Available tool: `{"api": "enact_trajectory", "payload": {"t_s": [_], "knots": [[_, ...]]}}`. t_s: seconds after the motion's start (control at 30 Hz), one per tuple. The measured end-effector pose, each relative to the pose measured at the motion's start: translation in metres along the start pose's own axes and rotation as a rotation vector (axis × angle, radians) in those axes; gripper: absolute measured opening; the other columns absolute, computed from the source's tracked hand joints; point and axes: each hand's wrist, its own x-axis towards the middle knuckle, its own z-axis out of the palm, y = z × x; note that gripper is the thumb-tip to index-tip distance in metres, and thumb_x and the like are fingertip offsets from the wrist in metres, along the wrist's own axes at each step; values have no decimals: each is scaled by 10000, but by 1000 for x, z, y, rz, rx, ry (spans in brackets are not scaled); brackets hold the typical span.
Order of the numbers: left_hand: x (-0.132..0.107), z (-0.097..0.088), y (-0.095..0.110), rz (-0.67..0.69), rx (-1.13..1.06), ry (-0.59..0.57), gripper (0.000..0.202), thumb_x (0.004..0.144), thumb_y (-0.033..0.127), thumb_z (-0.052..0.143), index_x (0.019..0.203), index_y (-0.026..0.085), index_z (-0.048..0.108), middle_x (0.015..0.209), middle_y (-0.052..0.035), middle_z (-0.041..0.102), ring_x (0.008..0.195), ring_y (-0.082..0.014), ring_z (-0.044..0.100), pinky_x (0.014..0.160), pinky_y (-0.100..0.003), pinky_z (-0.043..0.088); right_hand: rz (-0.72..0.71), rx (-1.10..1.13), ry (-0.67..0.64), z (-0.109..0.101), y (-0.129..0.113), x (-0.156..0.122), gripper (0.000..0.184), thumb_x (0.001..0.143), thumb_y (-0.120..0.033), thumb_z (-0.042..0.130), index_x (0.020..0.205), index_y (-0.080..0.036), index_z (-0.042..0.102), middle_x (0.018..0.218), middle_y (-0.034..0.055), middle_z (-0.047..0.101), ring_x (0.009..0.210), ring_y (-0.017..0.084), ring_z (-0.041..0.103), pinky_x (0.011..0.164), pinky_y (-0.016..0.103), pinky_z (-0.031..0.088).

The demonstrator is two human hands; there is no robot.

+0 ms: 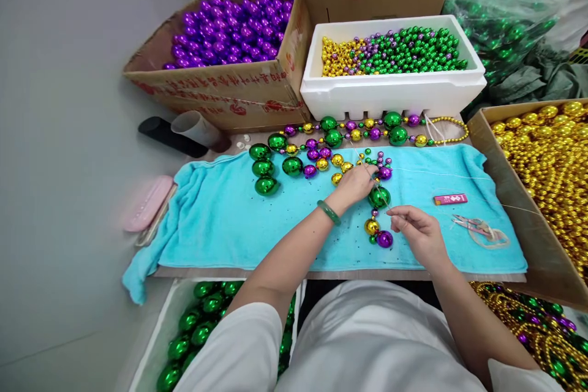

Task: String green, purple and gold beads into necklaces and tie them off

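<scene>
My left hand (pixel 359 184), a green bangle on its wrist, has its fingertips pinched beside a purple bead (pixel 384 173) and a cluster of small green and purple beads (pixel 380 158). Whatever lies between those fingertips is too small to make out. With thumb and forefinger, my right hand (pixel 419 231) pinches the lower end of a thin needle-like strand (pixel 383 195), which slants up toward my left fingers across a large green bead (pixel 379 197). Below it on the turquoise towel (pixel 285 226) are a gold bead (pixel 372 226) and a purple bead (pixel 384 239).
A strung bead necklace (pixel 397 136) lies along the towel's back edge. Scissors (pixel 475 226) and a pink box (pixel 450 199) lie right. Behind stand a carton of purple beads (pixel 206 82) and a white foam box (pixel 390 95); a carton of gold beads (pixel 498 196) stands right.
</scene>
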Motion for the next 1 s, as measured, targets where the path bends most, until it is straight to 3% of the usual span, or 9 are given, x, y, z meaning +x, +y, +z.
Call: {"api": "enact_trajectory", "payload": {"t_s": [0.13,0.3,0.43,0.53,0.63,0.73,0.8,1.0], "knots": [[1,5,1,102,3,-22,373,843,137,543,1211,193,557,1187,-91,619,1106,-227,557,967,-366,447,-13,-50,42,-1,4,-2,173,839,-327,612,948,-225,700,691,-6,624,673,144,575,692,296,459],[-11,4,-2,45,57,53,285,862,265,581,1123,151,598,1102,-111,611,1058,-247,557,921,-381,466,2,-56,66,-6,6,-1,162,830,-324,612,913,-217,701,683,-4,625,663,146,572,684,294,454],[-16,7,-2,7,-15,27,180,881,205,530,1004,154,652,991,-102,621,978,-235,580,874,-380,480,7,-51,72,-5,9,1,152,823,-315,609,882,-210,703,668,-4,617,651,145,563,667,289,446],[-16,5,-2,-180,-408,172,190,847,153,555,1007,166,657,1010,-88,644,955,-198,596,881,-359,481,1,-80,103,-4,12,2,157,830,-317,597,878,-210,700,655,-6,601,643,145,552,658,288,439],[-23,-9,-2,-401,-1159,291,231,861,221,570,1071,162,646,988,-77,667,794,-131,621,728,-275,505,14,-95,144,-5,15,0,151,825,-320,597,852,-208,695,629,-13,574,620,141,528,632,283,426],[-37,-26,-2,-428,-1703,297,251,855,253,606,1079,145,646,931,-69,677,719,-91,628,645,-214,497,35,-78,176,-7,19,-1,144,801,-322,615,812,-200,690,619,-14,567,603,138,514,612,283,409],[-46,-33,-3,-417,-1821,309,238,850,218,616,1072,140,647,912,-59,677,721,-82,635,639,-196,502,47,-70,177,-7,20,-1,147,790,-327,623,803,-199,694,628,-9,576,609,139,515,608,283,402],[-56,-39,-4,-416,-1904,375,247,895,190,549,1121,148,637,916,-55,674,730,-75,633,649,-189,512,63,-69,157,-3,20,1,158,779,-330,628,809,-198,709,656,4,605,634,147,533,598,282,394]]}}
